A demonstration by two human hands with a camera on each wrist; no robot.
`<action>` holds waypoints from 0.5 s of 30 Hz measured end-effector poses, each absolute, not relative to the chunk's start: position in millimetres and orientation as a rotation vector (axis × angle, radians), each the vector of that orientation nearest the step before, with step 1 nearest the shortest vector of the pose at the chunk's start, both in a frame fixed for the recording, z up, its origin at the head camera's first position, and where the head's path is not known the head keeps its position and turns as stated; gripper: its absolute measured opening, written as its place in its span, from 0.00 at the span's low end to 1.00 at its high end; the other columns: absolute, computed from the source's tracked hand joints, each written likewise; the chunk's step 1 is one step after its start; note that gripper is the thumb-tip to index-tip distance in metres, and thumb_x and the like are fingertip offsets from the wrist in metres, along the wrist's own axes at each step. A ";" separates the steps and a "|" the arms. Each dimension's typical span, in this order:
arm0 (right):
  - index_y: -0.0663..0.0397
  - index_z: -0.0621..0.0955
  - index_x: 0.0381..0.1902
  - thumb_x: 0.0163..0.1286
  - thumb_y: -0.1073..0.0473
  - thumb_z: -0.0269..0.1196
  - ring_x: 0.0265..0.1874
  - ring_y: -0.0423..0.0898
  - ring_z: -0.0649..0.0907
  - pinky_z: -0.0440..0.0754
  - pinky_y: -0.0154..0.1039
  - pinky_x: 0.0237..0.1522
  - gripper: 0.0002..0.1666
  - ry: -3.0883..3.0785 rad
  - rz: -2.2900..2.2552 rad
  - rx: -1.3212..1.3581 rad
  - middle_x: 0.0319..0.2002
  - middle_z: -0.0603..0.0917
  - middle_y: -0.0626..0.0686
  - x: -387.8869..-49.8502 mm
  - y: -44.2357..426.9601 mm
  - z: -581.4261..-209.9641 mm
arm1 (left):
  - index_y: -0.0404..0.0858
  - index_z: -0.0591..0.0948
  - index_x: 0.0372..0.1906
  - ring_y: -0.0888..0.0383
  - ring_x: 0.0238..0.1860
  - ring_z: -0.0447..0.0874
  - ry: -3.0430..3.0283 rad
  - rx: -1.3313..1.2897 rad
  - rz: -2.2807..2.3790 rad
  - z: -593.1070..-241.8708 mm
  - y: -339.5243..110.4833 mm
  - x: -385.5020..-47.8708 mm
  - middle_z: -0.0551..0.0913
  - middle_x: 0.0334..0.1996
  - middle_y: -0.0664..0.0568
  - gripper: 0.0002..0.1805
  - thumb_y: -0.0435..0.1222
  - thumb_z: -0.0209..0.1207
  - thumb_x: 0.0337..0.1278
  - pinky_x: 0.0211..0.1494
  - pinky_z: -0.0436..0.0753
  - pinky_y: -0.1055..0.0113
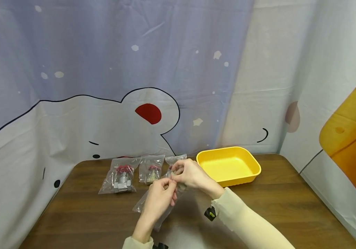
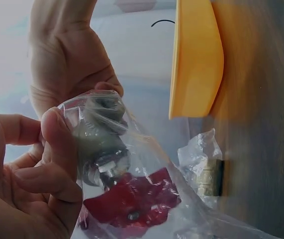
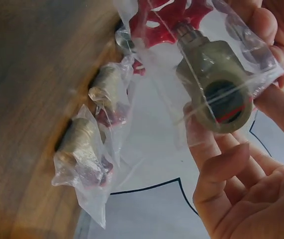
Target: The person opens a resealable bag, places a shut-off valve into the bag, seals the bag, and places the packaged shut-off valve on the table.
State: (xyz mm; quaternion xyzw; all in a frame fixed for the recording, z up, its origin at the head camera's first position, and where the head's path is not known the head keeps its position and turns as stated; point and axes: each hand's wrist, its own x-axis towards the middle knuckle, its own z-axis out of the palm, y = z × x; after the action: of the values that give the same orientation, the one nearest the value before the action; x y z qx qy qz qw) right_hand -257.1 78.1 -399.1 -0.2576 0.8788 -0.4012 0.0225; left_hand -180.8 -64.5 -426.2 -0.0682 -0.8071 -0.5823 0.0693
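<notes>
A clear plastic bag (image 2: 146,149) with a gate valve (image 3: 214,64) inside is held up between both hands. The valve has a dull metal body and a red handwheel (image 2: 137,201). My left hand (image 1: 160,195) pinches the bag's edge beside the valve body. My right hand (image 1: 191,173) grips the bagged valve from the other side, its fingers (image 3: 201,144) bent behind the round port. In the head view the hands nearly meet and hide most of the valve, while the loose part of the bag (image 1: 162,221) hangs below.
Behind the hands, a large bagged valve (image 1: 123,181), a smaller bagged brass valve (image 1: 153,173) and a partly hidden bag (image 1: 176,158) stand on the wooden table (image 1: 81,207). A yellow tray (image 1: 254,169) sits back right, before a printed curtain (image 1: 103,69).
</notes>
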 end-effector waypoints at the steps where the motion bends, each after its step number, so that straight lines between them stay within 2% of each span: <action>1: 0.52 0.84 0.38 0.57 0.62 0.70 0.26 0.38 0.84 0.80 0.34 0.30 0.09 2.710 -1.242 -0.788 0.27 0.87 0.46 -257.3 77.6 -400.0 | 0.32 0.80 0.24 0.59 0.11 0.76 -2.424 -0.208 -1.759 -425.8 -64.0 -180.7 0.78 0.14 0.52 0.16 0.35 0.53 0.68 0.19 0.75 0.68; 6: 0.56 0.83 0.45 0.53 0.68 0.68 0.22 0.38 0.82 0.78 0.35 0.24 0.18 2.706 -1.155 -0.809 0.25 0.86 0.45 -257.6 73.8 -405.5 | 0.34 0.80 0.23 0.60 0.11 0.76 -2.419 -0.194 -1.753 -424.5 -61.5 -179.5 0.78 0.14 0.52 0.15 0.35 0.53 0.67 0.17 0.75 0.68; 11: 0.53 0.84 0.46 0.51 0.69 0.66 0.25 0.37 0.81 0.78 0.35 0.32 0.21 2.791 -0.920 -0.852 0.27 0.86 0.43 -258.2 69.0 -413.1 | 0.32 0.80 0.24 0.60 0.10 0.76 -2.406 -0.183 -1.778 -424.6 -58.9 -177.7 0.79 0.14 0.51 0.14 0.34 0.54 0.64 0.15 0.75 0.67; 15: 0.52 0.84 0.47 0.50 0.69 0.64 0.29 0.40 0.80 0.77 0.36 0.36 0.24 2.825 -0.798 -0.886 0.38 0.87 0.48 -260.0 65.9 -416.5 | 0.33 0.80 0.23 0.59 0.10 0.76 -2.401 -0.175 -1.769 -425.3 -57.9 -177.6 0.78 0.13 0.51 0.13 0.33 0.54 0.62 0.16 0.75 0.68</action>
State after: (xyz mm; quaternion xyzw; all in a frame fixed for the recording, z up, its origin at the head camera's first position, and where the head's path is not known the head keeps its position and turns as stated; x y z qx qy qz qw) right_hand -260.0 65.9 -416.5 -0.2888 0.9206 -0.2601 0.0374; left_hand -177.6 -57.9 -425.3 -0.0584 -0.8014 -0.5903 0.0770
